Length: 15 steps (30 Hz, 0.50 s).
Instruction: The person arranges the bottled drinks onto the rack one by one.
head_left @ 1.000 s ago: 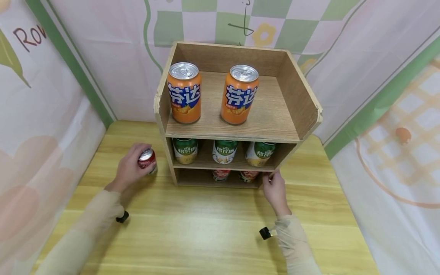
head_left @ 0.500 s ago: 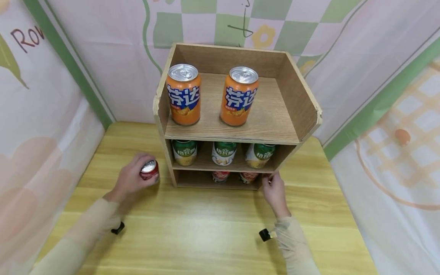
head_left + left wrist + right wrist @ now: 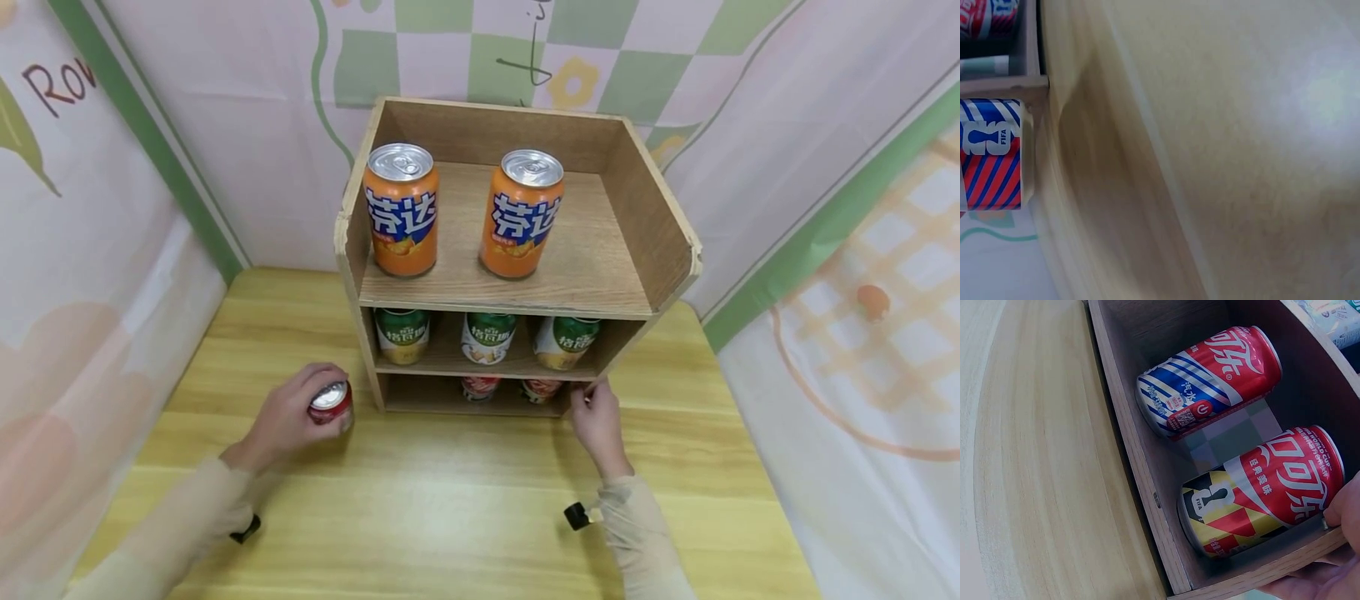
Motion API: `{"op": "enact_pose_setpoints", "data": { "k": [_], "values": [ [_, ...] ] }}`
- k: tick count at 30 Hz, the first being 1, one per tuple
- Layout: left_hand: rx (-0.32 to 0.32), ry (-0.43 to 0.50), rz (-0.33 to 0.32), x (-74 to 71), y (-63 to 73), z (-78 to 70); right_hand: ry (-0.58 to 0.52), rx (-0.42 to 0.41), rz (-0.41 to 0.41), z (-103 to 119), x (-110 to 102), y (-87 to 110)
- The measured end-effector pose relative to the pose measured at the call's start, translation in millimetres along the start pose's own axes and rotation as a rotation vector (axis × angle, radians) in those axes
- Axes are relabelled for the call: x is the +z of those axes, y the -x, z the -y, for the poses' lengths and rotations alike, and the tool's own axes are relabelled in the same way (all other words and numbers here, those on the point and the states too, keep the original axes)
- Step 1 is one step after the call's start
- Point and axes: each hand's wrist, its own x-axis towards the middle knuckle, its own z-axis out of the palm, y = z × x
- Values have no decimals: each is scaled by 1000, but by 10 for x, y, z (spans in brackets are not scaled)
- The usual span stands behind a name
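In the head view my left hand [image 3: 296, 412] holds a red soda can [image 3: 331, 402] with a silver top, upright and left of the wooden shelf [image 3: 502, 292]. The left wrist view shows that can's striped red and blue lower part [image 3: 991, 165] beside the shelf's edge; the hand itself is out of that view. My right hand [image 3: 600, 423] grips the front of the shelf's right side panel near the bottom, thumb inside and fingers outside. Close to that thumb, in the bottom compartment, lie a yellow-and-red cola can [image 3: 1263, 490] and a blue-striped cola can [image 3: 1210, 381].
Two orange soda cans [image 3: 401, 218] stand on the top level, at its left and middle. Green-and-white cans [image 3: 488, 337] fill the middle level in a row of three. The wooden table [image 3: 420, 500] spreads in front, with printed cloth [image 3: 277, 167] behind and at both sides.
My left hand has brought the red can toward the table's front and slightly right, still left of the shelf. The right hand keeps its hold on the side panel.
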Motion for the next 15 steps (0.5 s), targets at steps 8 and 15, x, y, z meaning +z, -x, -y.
{"op": "enact_pose_setpoints", "data": {
  "k": [8,15],
  "values": [
    [78,26,3,23,-8,-188,2,18,-2,-2,6,18],
    [126,53,6,56,-98,-354,-1,7,2,2,-4,8]
  ]
}}
